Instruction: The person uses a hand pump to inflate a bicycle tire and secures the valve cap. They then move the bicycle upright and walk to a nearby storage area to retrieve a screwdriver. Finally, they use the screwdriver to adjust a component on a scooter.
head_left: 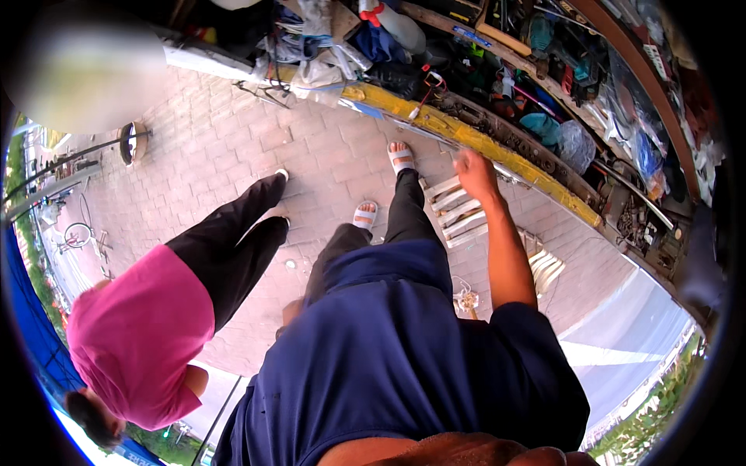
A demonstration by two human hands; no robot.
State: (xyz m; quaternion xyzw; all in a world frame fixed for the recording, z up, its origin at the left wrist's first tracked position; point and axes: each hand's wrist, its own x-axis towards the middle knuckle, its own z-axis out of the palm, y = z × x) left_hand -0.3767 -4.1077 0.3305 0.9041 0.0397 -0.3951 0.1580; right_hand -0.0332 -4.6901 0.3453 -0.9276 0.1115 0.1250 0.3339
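Observation:
My right arm reaches forward over the paving, and my right hand (475,174) is up by the yellow front edge (474,138) of a cluttered workbench. Its fingers look curled together; whatever they may hold is hidden. Below that hand stands a slatted pale wooden stool (457,208). Only a small patch of skin, apparently my left hand (291,312), shows past the left side of my dark blue shirt; its fingers are out of sight. On the bench edge, a screwdriver-like tool with a red end (420,101) lies left of my right hand.
A person in a pink top (148,330) stands close on my left. The bench holds many tools, a spray bottle (396,29), plastic bags (575,146) and a teal cloth (540,126). Another slatted seat (546,268) is at right. A bicycle (78,235) stands far left.

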